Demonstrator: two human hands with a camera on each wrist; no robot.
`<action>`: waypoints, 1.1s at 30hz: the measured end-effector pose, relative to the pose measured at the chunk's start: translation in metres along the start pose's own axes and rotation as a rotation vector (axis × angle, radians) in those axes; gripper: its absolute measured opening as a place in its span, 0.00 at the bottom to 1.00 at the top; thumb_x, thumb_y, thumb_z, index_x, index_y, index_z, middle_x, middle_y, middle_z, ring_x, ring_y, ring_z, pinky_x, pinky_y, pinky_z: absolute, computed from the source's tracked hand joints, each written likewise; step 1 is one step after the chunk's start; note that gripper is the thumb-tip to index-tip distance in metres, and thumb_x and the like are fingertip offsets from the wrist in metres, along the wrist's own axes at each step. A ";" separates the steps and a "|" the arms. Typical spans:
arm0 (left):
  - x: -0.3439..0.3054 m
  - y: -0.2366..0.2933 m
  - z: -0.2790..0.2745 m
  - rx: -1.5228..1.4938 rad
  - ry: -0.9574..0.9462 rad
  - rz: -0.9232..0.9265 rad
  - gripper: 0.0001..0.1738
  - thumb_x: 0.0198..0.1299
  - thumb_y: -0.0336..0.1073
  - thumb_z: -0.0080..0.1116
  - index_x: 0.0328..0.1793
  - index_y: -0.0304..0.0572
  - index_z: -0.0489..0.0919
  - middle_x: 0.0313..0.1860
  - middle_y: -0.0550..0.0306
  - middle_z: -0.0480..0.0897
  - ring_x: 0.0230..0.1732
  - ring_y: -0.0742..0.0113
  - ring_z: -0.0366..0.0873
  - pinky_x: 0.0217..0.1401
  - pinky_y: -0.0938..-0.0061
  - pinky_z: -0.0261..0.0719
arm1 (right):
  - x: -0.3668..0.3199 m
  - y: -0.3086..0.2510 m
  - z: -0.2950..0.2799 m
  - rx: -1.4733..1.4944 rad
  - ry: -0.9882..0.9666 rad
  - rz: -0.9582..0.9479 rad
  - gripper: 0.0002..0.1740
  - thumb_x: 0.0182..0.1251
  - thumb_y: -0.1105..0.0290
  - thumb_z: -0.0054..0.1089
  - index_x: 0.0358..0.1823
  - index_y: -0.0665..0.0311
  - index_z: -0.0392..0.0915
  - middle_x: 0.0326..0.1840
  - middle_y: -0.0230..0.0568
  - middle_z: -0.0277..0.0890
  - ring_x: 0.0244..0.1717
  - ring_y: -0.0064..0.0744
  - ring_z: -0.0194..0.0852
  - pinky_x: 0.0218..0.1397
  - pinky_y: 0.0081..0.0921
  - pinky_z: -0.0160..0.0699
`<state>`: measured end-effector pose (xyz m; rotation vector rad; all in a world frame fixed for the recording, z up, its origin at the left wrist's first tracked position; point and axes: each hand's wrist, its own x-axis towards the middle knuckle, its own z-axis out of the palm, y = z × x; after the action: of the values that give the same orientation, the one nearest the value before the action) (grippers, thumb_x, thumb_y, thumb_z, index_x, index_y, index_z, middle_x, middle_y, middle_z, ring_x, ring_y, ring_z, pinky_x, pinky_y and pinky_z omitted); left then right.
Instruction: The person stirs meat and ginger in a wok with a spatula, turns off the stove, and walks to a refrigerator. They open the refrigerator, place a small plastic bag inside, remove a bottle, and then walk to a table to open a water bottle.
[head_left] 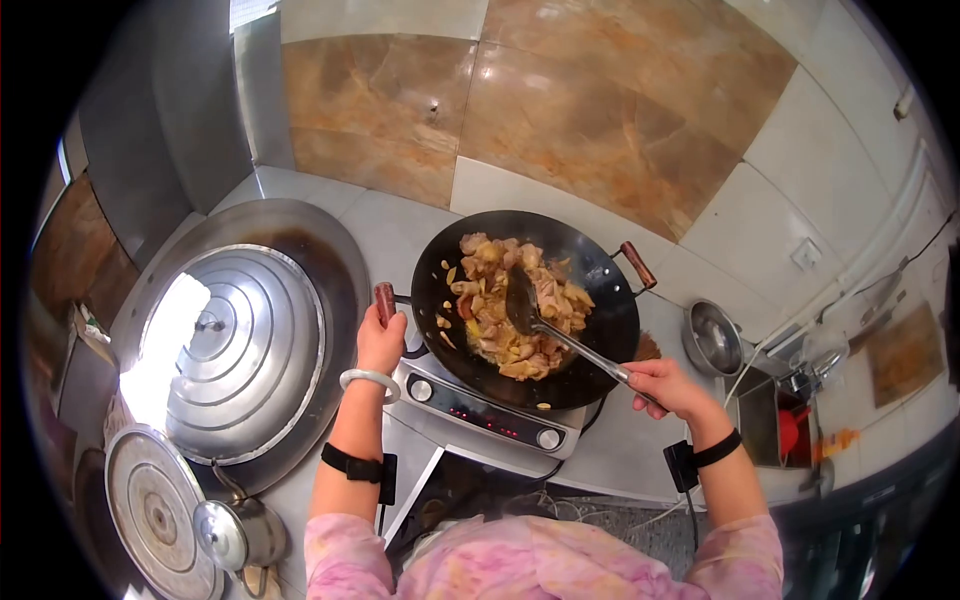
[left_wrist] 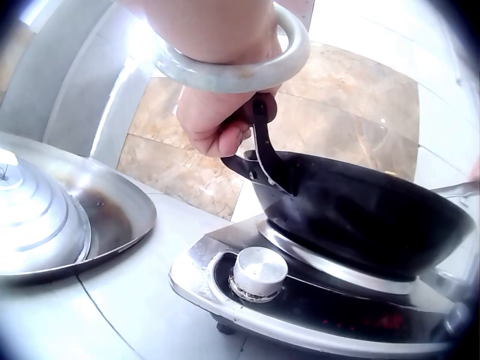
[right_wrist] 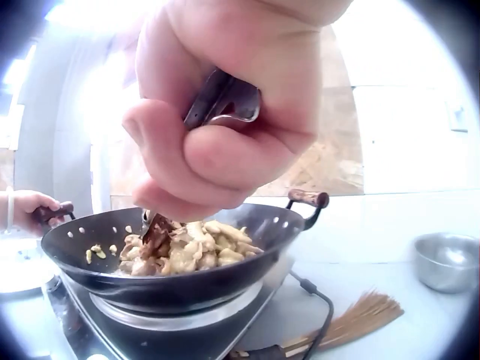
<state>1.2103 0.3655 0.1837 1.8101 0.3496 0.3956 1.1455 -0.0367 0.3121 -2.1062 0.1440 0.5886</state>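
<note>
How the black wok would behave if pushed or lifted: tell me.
The black wok is probably heavy, with meat pieces heaped inside. Its smooth wall looks metallic, so it should stay stiff. Pushed, it might rock or tip, since its sides slope in to a narrower base on a metal ring, though the left hand grips one handle.

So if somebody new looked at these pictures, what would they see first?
Probably the big dark wok in the middle, on the cooker, with a heap of golden-brown food pieces inside. Then their eye might go to the left hand gripping the wok's side handle and the right hand holding a metal spatula in the food. The shiny domed lid on the left catches a bright glare too.
</note>
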 end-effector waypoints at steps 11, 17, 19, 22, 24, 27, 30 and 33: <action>0.000 0.003 -0.002 -0.044 -0.028 -0.016 0.18 0.52 0.40 0.56 0.43 0.32 0.74 0.29 0.60 0.75 0.30 0.73 0.70 0.35 0.76 0.69 | -0.067 0.014 -0.055 0.320 0.057 0.100 0.19 0.67 0.69 0.50 0.57 0.69 0.71 0.22 0.39 0.75 0.12 0.21 0.68 0.12 0.15 0.64; 0.001 0.002 -0.002 -0.040 -0.019 -0.001 0.19 0.52 0.40 0.56 0.44 0.31 0.74 0.29 0.60 0.75 0.30 0.73 0.70 0.35 0.77 0.69 | -0.094 0.002 -0.067 0.078 0.078 -0.048 0.23 0.61 0.67 0.58 0.58 0.66 0.72 0.24 0.39 0.76 0.19 0.21 0.71 0.17 0.18 0.67; 0.003 -0.002 -0.001 -0.031 -0.015 0.007 0.19 0.52 0.39 0.55 0.44 0.31 0.74 0.29 0.60 0.75 0.30 0.73 0.70 0.35 0.77 0.69 | -0.087 0.006 -0.068 -0.100 0.109 -0.090 0.24 0.59 0.67 0.59 0.57 0.64 0.73 0.25 0.41 0.77 0.21 0.26 0.74 0.21 0.21 0.71; 0.005 -0.007 0.001 -0.027 -0.014 0.015 0.19 0.52 0.39 0.55 0.44 0.31 0.74 0.29 0.60 0.75 0.29 0.73 0.70 0.35 0.77 0.69 | -0.062 0.003 -0.052 -0.682 0.366 -0.336 0.23 0.57 0.65 0.58 0.56 0.60 0.74 0.31 0.47 0.79 0.30 0.40 0.78 0.35 0.29 0.76; 0.007 -0.011 0.000 -0.029 -0.010 0.013 0.19 0.51 0.39 0.55 0.45 0.31 0.74 0.29 0.60 0.75 0.29 0.74 0.70 0.34 0.77 0.69 | -0.050 -0.019 -0.038 -0.746 0.339 -0.132 0.22 0.58 0.63 0.54 0.55 0.58 0.74 0.37 0.50 0.78 0.39 0.48 0.76 0.45 0.33 0.74; 0.008 -0.012 0.002 -0.008 0.002 0.043 0.18 0.51 0.38 0.55 0.44 0.32 0.74 0.26 0.62 0.74 0.26 0.74 0.69 0.29 0.77 0.68 | -0.016 -0.011 -0.036 -0.786 0.315 -0.242 0.22 0.60 0.62 0.51 0.55 0.59 0.74 0.38 0.52 0.78 0.40 0.48 0.77 0.43 0.35 0.73; 0.009 -0.011 0.000 0.000 -0.033 0.005 0.16 0.51 0.37 0.54 0.43 0.33 0.74 0.25 0.63 0.73 0.24 0.75 0.68 0.26 0.78 0.67 | 0.033 0.020 -0.025 -0.621 0.250 -0.402 0.21 0.60 0.63 0.50 0.54 0.62 0.74 0.33 0.52 0.78 0.35 0.46 0.76 0.41 0.33 0.73; 0.009 -0.013 0.002 -0.064 -0.026 -0.026 0.15 0.51 0.36 0.54 0.42 0.34 0.73 0.23 0.64 0.72 0.23 0.77 0.67 0.25 0.78 0.65 | 0.026 -0.008 0.012 -0.378 0.097 -0.219 0.20 0.61 0.63 0.50 0.53 0.65 0.74 0.28 0.46 0.76 0.30 0.38 0.73 0.40 0.30 0.72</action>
<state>1.2192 0.3712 0.1719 1.7449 0.3390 0.3609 1.1668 -0.0197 0.3002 -2.4762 -0.1556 0.4048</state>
